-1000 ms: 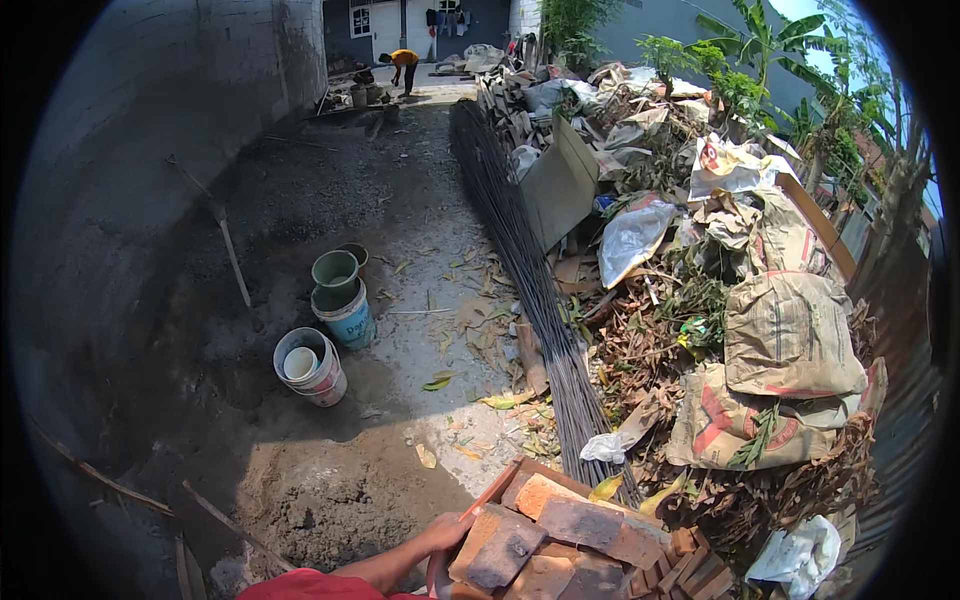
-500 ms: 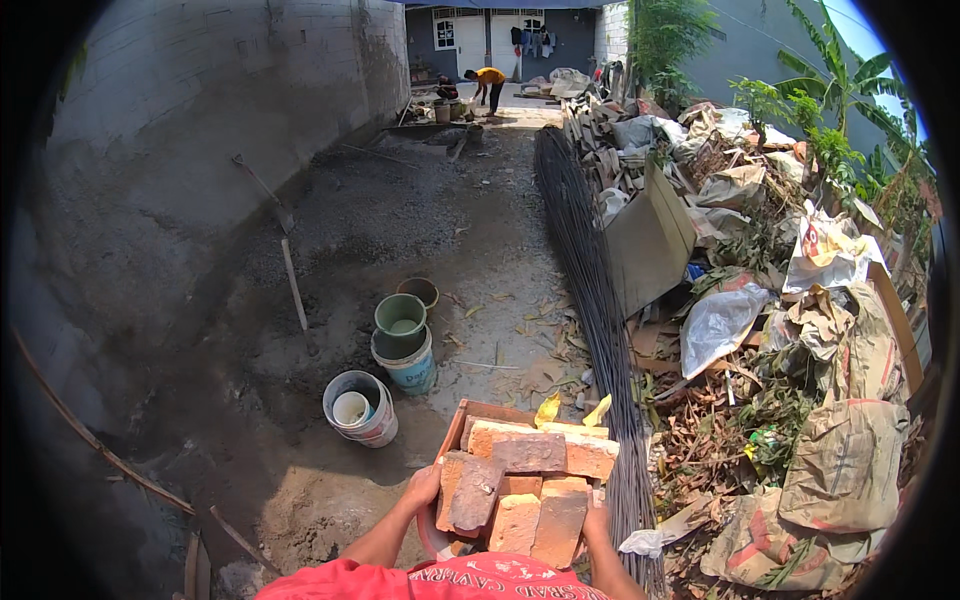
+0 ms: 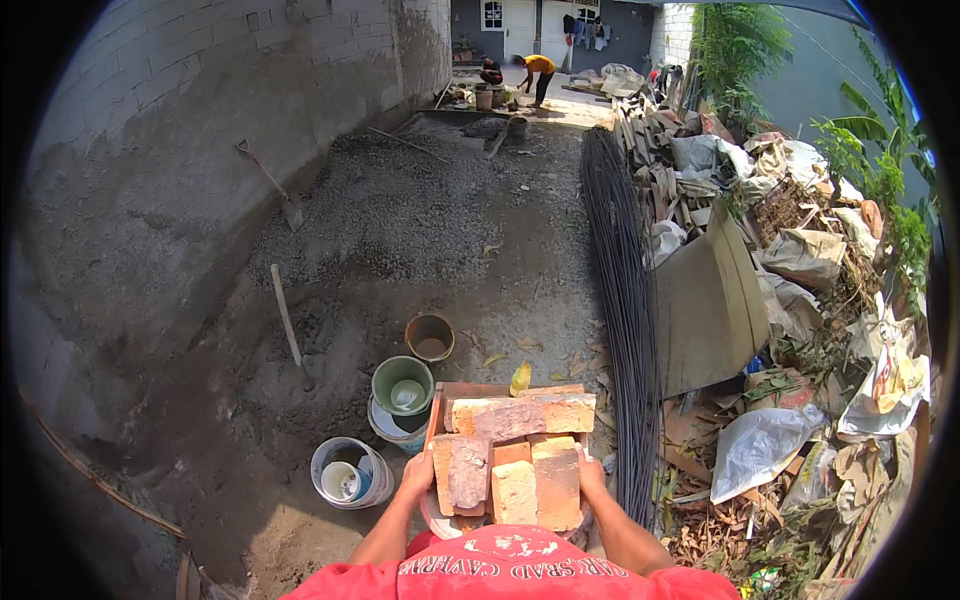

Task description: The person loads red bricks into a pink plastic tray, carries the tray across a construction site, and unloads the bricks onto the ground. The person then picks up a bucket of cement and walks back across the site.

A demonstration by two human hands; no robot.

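A grey wall [image 3: 230,150] is bounding the left side, and the ground [image 3: 530,270] is stretching between it and a long bundle of dark rods [image 3: 615,300] on the right. The left hand [image 3: 418,475] is gripping the left side of a reddish tray [image 3: 470,390] just ahead of the red shirt [image 3: 500,565]; the right hand [image 3: 590,472], partly hidden, is holding the opposite side. The tray is carrying rough orange bricks [image 3: 514,490], several showing dark faces, lying closely stacked. A shovel [image 3: 292,213] is resting by the wall, and a pale pole [image 3: 286,313] is lying nearer. A white bucket [image 3: 376,488], a green bucket [image 3: 403,380] sitting in a pale one, and a brown bucket [image 3: 429,345] are crowding the way beside the tray. Beyond the rods, a bent sheet [image 3: 705,310] is leaning near heaped sacks [image 3: 805,255].
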